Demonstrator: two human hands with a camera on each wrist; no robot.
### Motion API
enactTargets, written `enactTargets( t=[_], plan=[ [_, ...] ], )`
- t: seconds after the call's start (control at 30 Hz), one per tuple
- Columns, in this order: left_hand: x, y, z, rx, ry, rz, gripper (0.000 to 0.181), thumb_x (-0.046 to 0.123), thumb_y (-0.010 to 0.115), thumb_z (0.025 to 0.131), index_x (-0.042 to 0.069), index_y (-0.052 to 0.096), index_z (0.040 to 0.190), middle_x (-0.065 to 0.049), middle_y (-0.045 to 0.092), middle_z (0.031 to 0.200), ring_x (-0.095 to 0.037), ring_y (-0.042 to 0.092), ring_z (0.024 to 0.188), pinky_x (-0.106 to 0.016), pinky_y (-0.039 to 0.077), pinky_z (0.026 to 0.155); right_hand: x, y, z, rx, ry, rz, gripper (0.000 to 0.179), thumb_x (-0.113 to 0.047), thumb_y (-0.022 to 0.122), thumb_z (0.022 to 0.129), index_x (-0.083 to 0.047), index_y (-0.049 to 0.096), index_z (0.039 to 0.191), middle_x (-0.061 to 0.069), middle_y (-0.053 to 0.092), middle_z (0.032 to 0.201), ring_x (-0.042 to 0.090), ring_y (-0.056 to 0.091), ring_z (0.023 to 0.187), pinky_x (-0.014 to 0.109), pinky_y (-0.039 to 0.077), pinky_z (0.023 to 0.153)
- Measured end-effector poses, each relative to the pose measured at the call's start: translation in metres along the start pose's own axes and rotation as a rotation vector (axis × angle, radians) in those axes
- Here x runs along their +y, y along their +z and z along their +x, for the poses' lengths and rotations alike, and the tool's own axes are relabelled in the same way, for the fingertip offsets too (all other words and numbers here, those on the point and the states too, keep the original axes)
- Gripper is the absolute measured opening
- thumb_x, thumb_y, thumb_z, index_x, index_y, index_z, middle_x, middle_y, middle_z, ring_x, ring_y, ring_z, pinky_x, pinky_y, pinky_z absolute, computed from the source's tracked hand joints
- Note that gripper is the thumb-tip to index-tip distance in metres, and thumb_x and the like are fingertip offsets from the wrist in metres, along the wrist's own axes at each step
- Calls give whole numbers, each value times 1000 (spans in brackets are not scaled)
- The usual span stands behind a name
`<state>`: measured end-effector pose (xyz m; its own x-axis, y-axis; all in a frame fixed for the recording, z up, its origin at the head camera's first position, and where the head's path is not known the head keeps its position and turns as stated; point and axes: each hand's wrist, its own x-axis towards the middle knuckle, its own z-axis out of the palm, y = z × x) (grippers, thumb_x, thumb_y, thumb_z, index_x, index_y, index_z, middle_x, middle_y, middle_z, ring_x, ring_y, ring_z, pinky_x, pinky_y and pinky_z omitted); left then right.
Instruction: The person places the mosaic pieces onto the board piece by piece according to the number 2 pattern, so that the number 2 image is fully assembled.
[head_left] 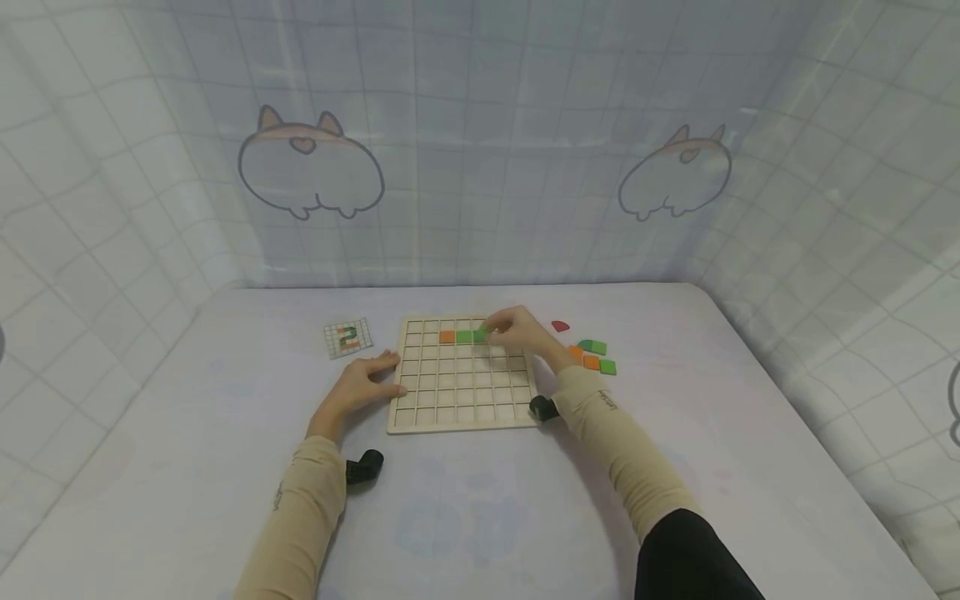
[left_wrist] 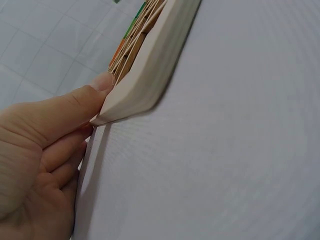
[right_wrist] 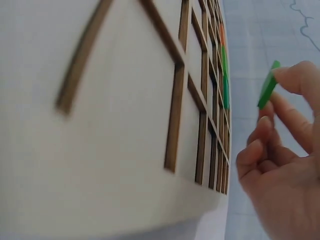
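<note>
A pale wooden grid board (head_left: 465,421) lies on the table. My left hand (head_left: 360,387) rests at its left edge; in the left wrist view the straight thumb (left_wrist: 82,102) lies on the rim, the other fingers beside it. Over the board's far row, my right hand (head_left: 519,331) pinches a small green tile (right_wrist: 268,85) between thumb and fingertips. The tile is tilted and apart from the grid in the right wrist view. An orange tile (head_left: 447,337) and a green tile (head_left: 464,337) sit side by side in that far row.
Right of the board lie several loose orange and green tiles (head_left: 592,362) and a red piece (head_left: 560,326). A small card (head_left: 348,337) with a coloured grid pattern lies left of the board. Patterned cloth walls (head_left: 480,167) enclose the back and sides.
</note>
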<state>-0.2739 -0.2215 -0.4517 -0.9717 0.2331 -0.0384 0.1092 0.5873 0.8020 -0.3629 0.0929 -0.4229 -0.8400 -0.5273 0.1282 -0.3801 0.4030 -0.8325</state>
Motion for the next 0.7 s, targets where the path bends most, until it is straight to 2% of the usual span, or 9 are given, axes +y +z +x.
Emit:
enactTargets(
  t=[0.2,0.37,0.7],
  plan=[
    [0,0,0,-2,8,3,73,23,79,75,-2,46,135,-22,30,148,-38,23,139,-50,16,115,6,8,5,-61,53,-29,29,-7,73,80,3,68,106,14,68,103,19,60,87,27,53,77],
    [1,0,0,-4,1,8,74,24,79,75,-2,46,136,-21,30,148,-38,23,139,-50,16,115,6,12,7,-76,64,-72,34,-8,76,78,4,67,108,14,67,108,19,60,91,27,52,81],
    [2,0,-2,-3,-6,1,72,22,79,76,-3,46,135,-22,30,148,-38,23,139,-50,16,115,4,12,6,-131,62,-100,32,-10,72,82,2,67,112,14,65,116,24,62,102,32,51,91]
  ],
)
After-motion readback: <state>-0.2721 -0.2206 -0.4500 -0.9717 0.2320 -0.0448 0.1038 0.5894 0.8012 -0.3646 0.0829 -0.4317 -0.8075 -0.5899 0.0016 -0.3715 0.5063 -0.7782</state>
